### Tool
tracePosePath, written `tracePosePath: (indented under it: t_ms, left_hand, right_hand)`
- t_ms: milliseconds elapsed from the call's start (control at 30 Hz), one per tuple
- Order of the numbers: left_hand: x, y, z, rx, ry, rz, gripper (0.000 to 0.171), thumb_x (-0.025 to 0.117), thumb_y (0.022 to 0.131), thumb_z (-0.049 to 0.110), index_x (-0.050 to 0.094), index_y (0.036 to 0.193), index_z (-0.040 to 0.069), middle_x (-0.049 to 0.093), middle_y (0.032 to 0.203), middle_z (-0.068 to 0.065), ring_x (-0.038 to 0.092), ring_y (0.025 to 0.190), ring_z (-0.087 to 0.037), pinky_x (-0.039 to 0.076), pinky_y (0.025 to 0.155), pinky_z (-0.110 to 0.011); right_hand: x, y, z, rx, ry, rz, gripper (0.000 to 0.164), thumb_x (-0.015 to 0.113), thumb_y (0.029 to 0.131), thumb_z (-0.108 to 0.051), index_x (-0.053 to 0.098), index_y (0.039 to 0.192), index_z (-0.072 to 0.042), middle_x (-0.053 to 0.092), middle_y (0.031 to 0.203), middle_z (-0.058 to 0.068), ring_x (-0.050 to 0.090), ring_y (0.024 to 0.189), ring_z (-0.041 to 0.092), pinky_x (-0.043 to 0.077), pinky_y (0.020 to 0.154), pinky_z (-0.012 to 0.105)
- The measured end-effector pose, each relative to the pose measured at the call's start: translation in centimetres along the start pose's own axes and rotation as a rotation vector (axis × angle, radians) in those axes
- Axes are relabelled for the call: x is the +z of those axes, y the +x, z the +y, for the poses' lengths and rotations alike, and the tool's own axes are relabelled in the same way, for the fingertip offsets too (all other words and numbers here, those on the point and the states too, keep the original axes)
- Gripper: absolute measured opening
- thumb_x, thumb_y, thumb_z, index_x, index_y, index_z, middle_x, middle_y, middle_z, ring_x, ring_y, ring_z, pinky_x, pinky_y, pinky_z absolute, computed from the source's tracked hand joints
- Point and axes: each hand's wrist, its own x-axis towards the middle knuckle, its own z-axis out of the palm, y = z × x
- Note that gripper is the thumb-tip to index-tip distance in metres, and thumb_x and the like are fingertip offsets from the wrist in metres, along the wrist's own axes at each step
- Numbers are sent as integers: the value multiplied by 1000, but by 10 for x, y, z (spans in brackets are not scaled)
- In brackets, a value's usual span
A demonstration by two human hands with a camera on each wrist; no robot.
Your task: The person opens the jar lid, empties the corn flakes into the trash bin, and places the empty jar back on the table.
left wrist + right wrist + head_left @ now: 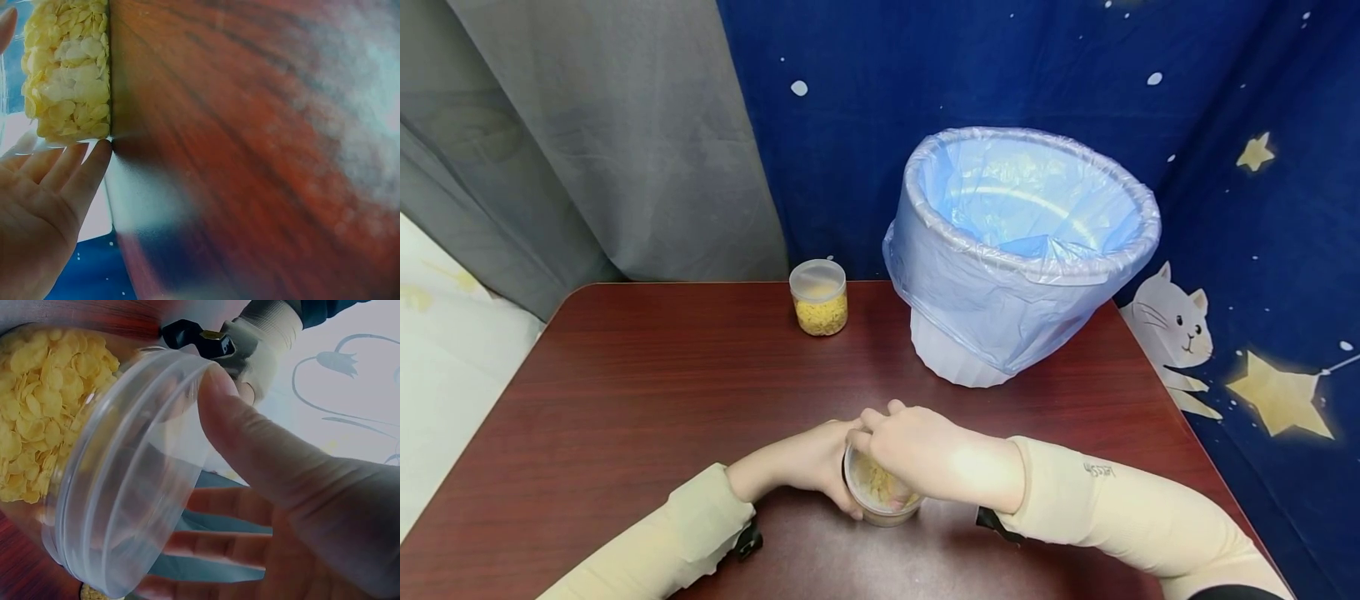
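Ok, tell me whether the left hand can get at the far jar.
Probably not yet: the left hand holds the near jar, though only open tabletop separates that hand from the far jar.

Prob. a curtained-off corner of a rm, home-like; can't tell if actual home or set-up nook. Behind the dk red wood-look table: plain gray curtain at L, then blue curtain w/ white dots, gold stars & cartoon cat, kid's-rm style. Pale cloth w/ faint yellow pattern far L. Bag-lined wastebasket, household type, stands on table.
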Motion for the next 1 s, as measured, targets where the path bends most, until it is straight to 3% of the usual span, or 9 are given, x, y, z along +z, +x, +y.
tracePosePath:
  t_ms: [200,467,667,1000]
  left_hand:
    - [0,-1,-1,8,-15,6,86,94,53,32,49,126,21,61,113,14,58,103,-6,45,92,-27]
    - [0,-2,1,24,-18,14,86,94,53,30,50,127,21,61,115,12,58,104,-6,45,92,-27]
    - [0,-1,0,18,-20,7,85,94,53,30,52,126,21,59,116,13,57,104,-6,45,92,-27]
    - [-1,0,0,44,50,7,95,93,53,35,45,134,17,58,120,11,55,108,-6,43,94,-27]
  right_hand:
    - [-4,-1,3,-53,32,-49,73,88,57,-45,61,121,-20,55,104,-4,51,82,18,50,68,25]
    - [-3,-1,6,-109,51,-48,76,88,61,-38,58,130,-22,56,111,-5,51,87,18,50,72,24]
    - [-1,-2,11,-176,55,-51,78,88,62,-32,56,132,-24,55,122,-7,53,102,18,47,85,27]
    - [-2,-5,15,-221,93,-63,74,86,68,-32,54,134,-23,53,127,-9,49,118,17,44,89,35]
